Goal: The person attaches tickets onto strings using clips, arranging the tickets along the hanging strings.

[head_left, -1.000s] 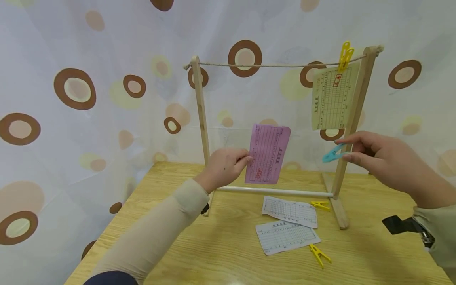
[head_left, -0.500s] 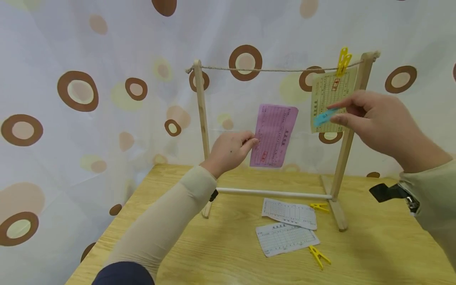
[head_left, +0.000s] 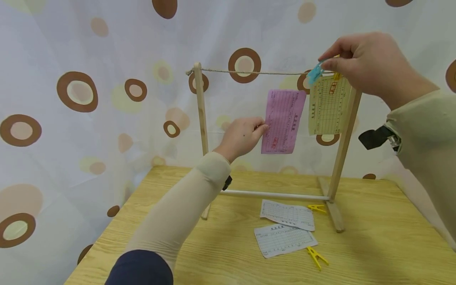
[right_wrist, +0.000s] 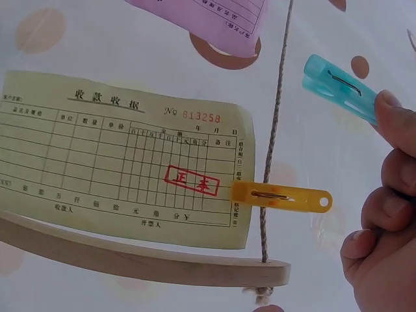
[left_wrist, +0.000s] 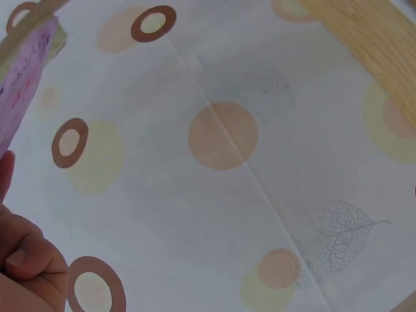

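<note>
My left hand [head_left: 244, 136] pinches a pink receipt slip [head_left: 285, 120] by its left edge, below the rope [head_left: 256, 73] and left of the hanging yellow slip. Between thumb and finger my right hand [head_left: 370, 63] holds a blue clothespin [head_left: 315, 73] up at rope height. In the right wrist view the blue clothespin [right_wrist: 341, 88] is beside the rope. A yellow receipt slip [right_wrist: 130, 156] hangs there from a yellow clothespin [right_wrist: 283, 197]. The left wrist view catches only part of the left hand [left_wrist: 26, 260] and the pink slip's edge [left_wrist: 23, 84].
A wooden frame [head_left: 200, 111] carries the rope, with a white bar [head_left: 270, 194] low between its posts. On the wooden table [head_left: 221, 253] lie two white slips, one [head_left: 288, 213] overlapping the other [head_left: 285, 239], with yellow clothespins [head_left: 316, 256] nearby. A dotted curtain hangs behind.
My right hand has raised the blue clothespin from beside the right post to the rope. My left hand has lifted the pink slip up and to the right.
</note>
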`<action>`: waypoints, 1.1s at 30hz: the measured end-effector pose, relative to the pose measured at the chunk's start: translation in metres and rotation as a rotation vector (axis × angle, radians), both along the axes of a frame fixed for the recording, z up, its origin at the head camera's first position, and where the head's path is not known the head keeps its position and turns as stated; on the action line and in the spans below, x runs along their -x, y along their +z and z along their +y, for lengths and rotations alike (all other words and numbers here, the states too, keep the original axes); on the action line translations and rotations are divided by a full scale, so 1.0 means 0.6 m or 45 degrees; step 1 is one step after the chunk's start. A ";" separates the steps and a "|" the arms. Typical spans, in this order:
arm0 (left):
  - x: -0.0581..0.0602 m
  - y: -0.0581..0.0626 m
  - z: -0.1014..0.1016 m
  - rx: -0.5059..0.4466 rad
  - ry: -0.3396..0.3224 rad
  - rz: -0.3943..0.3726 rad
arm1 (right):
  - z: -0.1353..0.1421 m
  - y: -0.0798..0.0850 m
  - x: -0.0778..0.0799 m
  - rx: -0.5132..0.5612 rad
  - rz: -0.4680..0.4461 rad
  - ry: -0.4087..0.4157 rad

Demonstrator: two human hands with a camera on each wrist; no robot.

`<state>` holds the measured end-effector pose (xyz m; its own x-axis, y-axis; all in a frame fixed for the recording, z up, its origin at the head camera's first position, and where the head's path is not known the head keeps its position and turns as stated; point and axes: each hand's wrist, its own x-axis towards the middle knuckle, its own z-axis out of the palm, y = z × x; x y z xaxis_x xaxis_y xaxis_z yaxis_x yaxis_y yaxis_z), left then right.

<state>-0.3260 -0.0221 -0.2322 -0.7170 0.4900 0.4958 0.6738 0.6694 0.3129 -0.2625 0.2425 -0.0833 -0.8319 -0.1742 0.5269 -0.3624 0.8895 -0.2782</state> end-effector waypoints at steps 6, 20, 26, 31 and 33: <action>0.020 0.015 0.012 -0.024 0.013 0.016 | -0.022 0.031 0.025 -0.037 -0.045 -0.022; 0.032 0.029 0.029 -0.033 0.082 -0.053 | -0.059 0.048 0.063 -0.233 -0.146 -0.034; 0.033 0.033 0.034 -0.037 0.063 -0.044 | -0.059 0.043 0.065 -0.248 -0.184 -0.024; 0.033 0.031 0.035 -0.034 0.056 -0.043 | -0.056 0.037 0.063 -0.332 -0.232 -0.025; 0.034 0.030 0.035 -0.042 0.051 -0.052 | -0.055 0.036 0.061 -0.379 -0.235 -0.029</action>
